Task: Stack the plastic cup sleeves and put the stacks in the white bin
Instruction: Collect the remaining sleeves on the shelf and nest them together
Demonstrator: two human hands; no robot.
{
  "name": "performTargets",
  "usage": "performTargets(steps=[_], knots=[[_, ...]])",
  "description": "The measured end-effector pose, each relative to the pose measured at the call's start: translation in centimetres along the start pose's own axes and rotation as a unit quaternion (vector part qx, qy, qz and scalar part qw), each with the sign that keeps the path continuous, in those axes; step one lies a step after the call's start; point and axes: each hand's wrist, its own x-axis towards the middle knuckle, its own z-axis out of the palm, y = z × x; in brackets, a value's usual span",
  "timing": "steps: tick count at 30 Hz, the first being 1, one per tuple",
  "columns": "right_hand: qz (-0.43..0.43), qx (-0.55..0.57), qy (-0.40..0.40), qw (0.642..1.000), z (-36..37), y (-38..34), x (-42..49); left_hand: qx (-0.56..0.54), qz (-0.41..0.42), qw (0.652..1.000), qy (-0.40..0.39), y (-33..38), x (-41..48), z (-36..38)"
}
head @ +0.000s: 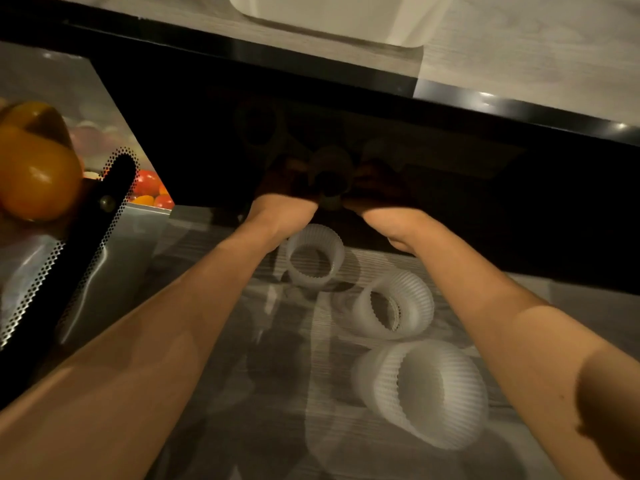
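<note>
Stacking step: left hand [287, 183] and right hand [377, 185] meet at a shadowed sleeve [330, 178], finger grip impossible to tell; loose sleeves [417, 294] probably need nesting next, then the white bin [346, 22].

Cup sleeves [422, 393] of translucent white plastic, finely ribbed, on a matt grey wood-grain tabletop [270, 375]. Glossy black shelf edge [311, 67] catching highlights. Smooth, matt white plastic bin [339, 19]. Shiny perforated metal strip [79, 244] beside glossy, smooth-skinned orange peppers [34, 168]
</note>
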Motion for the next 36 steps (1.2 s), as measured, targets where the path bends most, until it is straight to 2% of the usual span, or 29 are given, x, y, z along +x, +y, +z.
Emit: performTargets(steps=[3, 7, 11, 15, 19, 21, 26, 28, 30, 33, 34, 36], knots=[[0.017, 0.042, 0.004, 0.999, -0.1, 0.1, 0.0, -0.064, -0.045, 0.997, 0.008, 0.2, -0.4, -0.1], [0.015, 0.036, -0.006, 0.999, -0.8, 0.4, -0.5, -0.102, -0.06, 0.993, 0.008, -0.1, -0.8, -0.5], [0.031, 0.066, -0.002, 0.997, -1.3, 0.3, -0.5, -0.11, -0.03, 0.993, 0.009, 0.1, -0.7, -0.5], [0.031, 0.099, -0.02, 0.994, -1.5, 0.2, -0.2, -0.092, -0.012, 0.996, 0.015, 0.2, -0.4, -0.1], [-0.012, 0.011, -0.015, 1.0, -1.7, 0.4, 0.1, -0.055, 0.019, 0.998, 0.002, 0.1, 0.3, 0.2], [-0.009, 0.013, -0.02, 1.0, -1.8, 0.6, 0.4, -0.034, 0.031, 0.999, -0.008, 0.0, 0.6, 0.3], [0.003, 0.044, 0.003, 0.999, -1.9, 1.1, 0.6, 0.009, 0.073, 0.997, -0.014, 0.4, 0.9, 0.6], [-0.017, 0.062, 0.04, 0.997, -2.1, 1.0, 0.6, -0.024, 0.099, 0.995, 0.003, 1.0, 1.0, 0.5], [-0.03, 0.102, 0.059, 0.993, -2.4, 0.5, 0.9, -0.079, 0.1, 0.992, 0.003, 1.6, 1.4, 0.3], [-0.044, 0.094, 0.082, 0.991, -2.7, -0.3, 0.9, -0.064, 0.091, 0.994, 0.013, 2.3, 1.8, 0.7], [-0.046, 0.067, 0.101, 0.992, -2.6, -0.3, 0.9, -0.077, 0.078, 0.994, -0.001, 2.5, 1.9, 1.0], [-0.044, 0.01, 0.081, 0.996, -2.2, 0.2, 0.7, -0.014, 0.071, 0.997, -0.028, 2.5, 2.0, 1.6]])
